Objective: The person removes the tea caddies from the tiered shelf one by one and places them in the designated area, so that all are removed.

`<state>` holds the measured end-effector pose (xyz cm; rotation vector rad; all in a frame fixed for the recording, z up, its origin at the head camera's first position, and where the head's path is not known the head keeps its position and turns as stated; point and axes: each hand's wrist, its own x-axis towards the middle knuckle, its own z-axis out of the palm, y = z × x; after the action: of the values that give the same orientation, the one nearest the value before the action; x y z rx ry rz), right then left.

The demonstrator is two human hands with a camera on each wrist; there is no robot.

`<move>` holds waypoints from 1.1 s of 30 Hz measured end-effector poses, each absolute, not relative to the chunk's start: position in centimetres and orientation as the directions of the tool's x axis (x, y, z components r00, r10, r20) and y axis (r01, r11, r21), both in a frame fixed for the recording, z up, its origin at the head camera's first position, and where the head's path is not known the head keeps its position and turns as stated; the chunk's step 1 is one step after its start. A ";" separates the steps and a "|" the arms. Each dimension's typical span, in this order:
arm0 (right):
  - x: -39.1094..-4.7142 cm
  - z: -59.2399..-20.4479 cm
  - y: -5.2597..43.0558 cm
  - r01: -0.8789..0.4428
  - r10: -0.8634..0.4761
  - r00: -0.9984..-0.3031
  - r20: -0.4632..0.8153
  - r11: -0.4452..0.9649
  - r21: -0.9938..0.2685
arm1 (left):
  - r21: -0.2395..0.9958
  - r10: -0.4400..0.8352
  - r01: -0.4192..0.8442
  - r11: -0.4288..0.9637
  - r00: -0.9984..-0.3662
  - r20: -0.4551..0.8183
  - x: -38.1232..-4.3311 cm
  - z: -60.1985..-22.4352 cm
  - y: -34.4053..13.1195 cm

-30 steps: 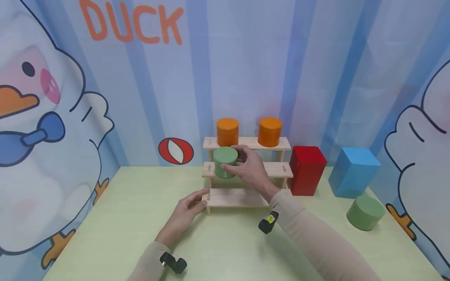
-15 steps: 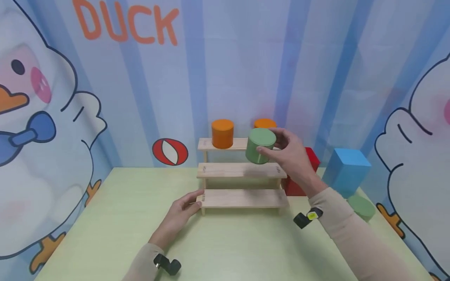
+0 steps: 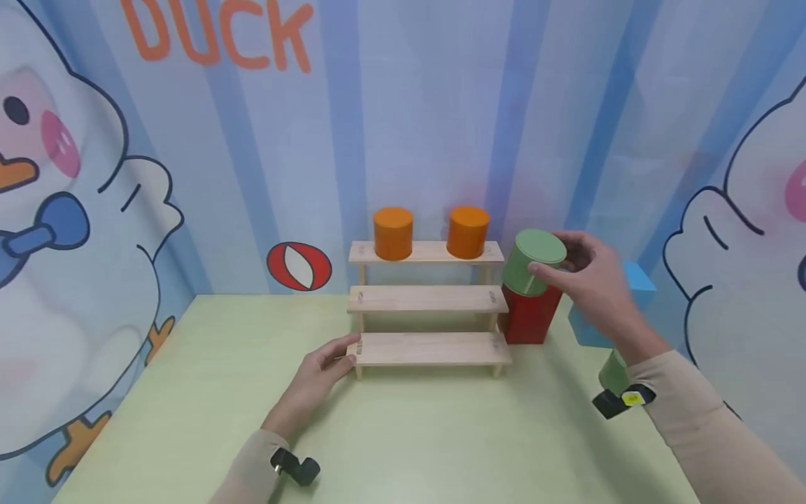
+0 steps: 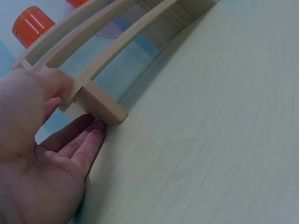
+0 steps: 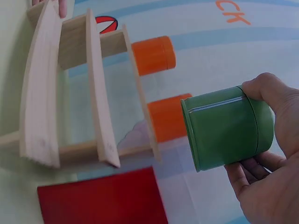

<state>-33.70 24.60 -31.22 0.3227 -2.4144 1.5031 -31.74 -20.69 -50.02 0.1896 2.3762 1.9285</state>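
1. A lidded green canister (image 3: 529,269) is up in the air, just right of the stand in the head view, where it overlaps the top of the red box.
2. The right hand (image 3: 595,280) grips it from the right, thumb and fingers on opposite sides.
3. The three-tier wooden stand (image 3: 428,299) rests on the tabletop (image 3: 441,434); the left hand (image 3: 321,374) holds the left end of its lowest tier.
4. On the top tier, a left orange canister (image 3: 393,234) and a right orange canister (image 3: 468,232) stand upright and apart.
5. The red box (image 3: 532,318) stands beside the stand's right end.
6. Farther right are a blue box (image 3: 588,325) and a second green canister (image 3: 612,374), both partly hidden by the right arm.
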 end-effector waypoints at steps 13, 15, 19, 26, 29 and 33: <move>-31.7 -35.5 28.4 -0.161 0.005 -0.979 0.203 0.585 -0.795 | 0.979 0.130 0.029 0.202 -0.991 0.002 -31.7 -49.8 -20.6; -31.5 -36.3 28.7 -0.143 0.008 -0.983 0.184 0.600 -0.787 | 0.979 0.127 0.024 0.205 -0.992 -0.002 -31.7 -49.8 -20.6; -31.2 -38.1 29.0 -0.118 0.011 -0.987 0.158 0.613 -0.781 | 0.978 0.124 0.014 0.208 -0.992 -0.012 -31.8 -49.8 -20.6; -31.1 -40.9 29.3 -0.090 0.006 -0.993 0.121 0.627 -0.774 | 0.977 0.126 0.014 0.211 -0.992 -0.013 -31.9 -49.7 -20.6; -31.1 -41.9 29.3 -0.070 0.005 -0.996 0.094 0.629 -0.774 | 0.979 0.127 0.018 0.202 -0.992 -0.008 -31.8 -49.7 -20.6; -31.1 -43.0 29.2 -0.049 0.003 -0.998 0.065 0.621 -0.782 | 0.979 0.122 0.019 0.202 -0.993 -0.006 -31.7 -49.6 -20.4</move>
<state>-31.06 29.21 -42.96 0.0389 -2.7745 1.3413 -31.70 -20.44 -49.58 0.1392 2.3714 1.9293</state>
